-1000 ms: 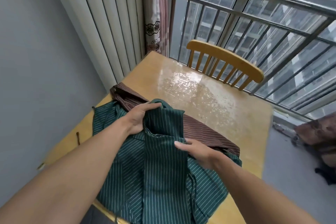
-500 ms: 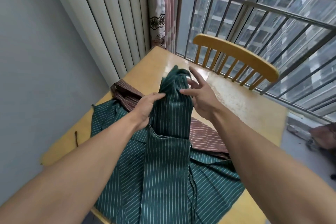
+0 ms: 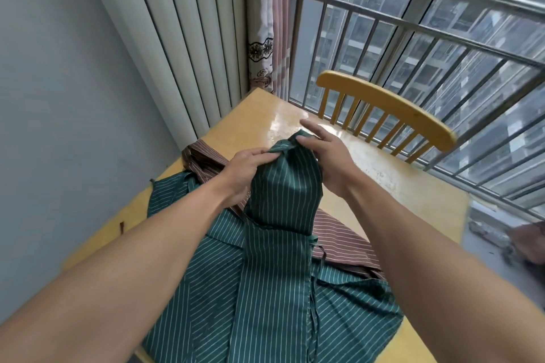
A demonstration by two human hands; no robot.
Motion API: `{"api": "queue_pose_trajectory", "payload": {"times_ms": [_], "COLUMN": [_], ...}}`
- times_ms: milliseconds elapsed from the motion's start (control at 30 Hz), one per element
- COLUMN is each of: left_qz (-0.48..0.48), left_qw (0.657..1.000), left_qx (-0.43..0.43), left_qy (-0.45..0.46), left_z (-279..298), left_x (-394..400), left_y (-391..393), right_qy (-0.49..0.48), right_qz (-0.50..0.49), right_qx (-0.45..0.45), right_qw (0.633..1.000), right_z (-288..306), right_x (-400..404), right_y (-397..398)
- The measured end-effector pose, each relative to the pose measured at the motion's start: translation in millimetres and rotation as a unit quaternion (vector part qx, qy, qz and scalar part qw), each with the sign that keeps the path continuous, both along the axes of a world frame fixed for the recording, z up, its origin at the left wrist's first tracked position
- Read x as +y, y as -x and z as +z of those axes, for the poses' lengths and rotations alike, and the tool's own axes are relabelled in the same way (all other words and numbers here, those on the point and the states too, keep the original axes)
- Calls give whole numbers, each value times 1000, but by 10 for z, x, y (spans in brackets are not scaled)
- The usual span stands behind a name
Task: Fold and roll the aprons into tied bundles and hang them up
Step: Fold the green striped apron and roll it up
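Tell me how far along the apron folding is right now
Early. Nothing looks finished: no rolled or tied bundle shows, and nothing is hung. In hand: the left hand and right hand pinch the top edge of the green striped apron, lifting its upper part off the table; its skirt lies spread out. Left: fold, roll, tie and hang it, then the brown striped apron lying under it.

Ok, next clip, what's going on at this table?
A person is working on a green striped apron spread over a wooden table. Both hands hold its top end lifted off the table: the left hand grips the cloth, and the right hand pinches the upper edge. A brown striped apron lies partly under the green one. Nothing is rolled or tied yet.
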State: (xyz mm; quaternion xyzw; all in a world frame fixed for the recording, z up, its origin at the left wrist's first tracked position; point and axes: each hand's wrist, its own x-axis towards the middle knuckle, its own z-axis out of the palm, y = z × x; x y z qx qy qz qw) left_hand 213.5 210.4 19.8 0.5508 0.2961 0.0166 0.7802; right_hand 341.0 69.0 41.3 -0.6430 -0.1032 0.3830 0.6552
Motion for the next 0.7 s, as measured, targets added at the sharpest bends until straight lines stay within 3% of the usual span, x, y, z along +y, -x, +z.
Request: {"api": "queue_pose_trajectory", "payload": {"times_ms": [67,133,200,400,700], "left_qz": [-22,-35,-50,-161,-53], "left_qw": [1000,999,999,984,998], "left_qx": [-9,-7,-1,66,7], "left_qy": [16,14,12,-26,-28], "left_z": [44,75,101,153,145], "left_x": [-14,-28,-59,-246,-361], "left_y": [17,18,27,47,-5], "right_qy": [31,86,128,177,256], "right_qz": [55,106,131,147,107], "right_qx": [-103,-240,-319,-333,-446], "right_qw": [993,961,930,915,851], "right_z": [64,161,264,465,686], "right_x": [-50,-105,-133,-194,-183], "right_y": [-86,-141,-170,-105,-149]}}
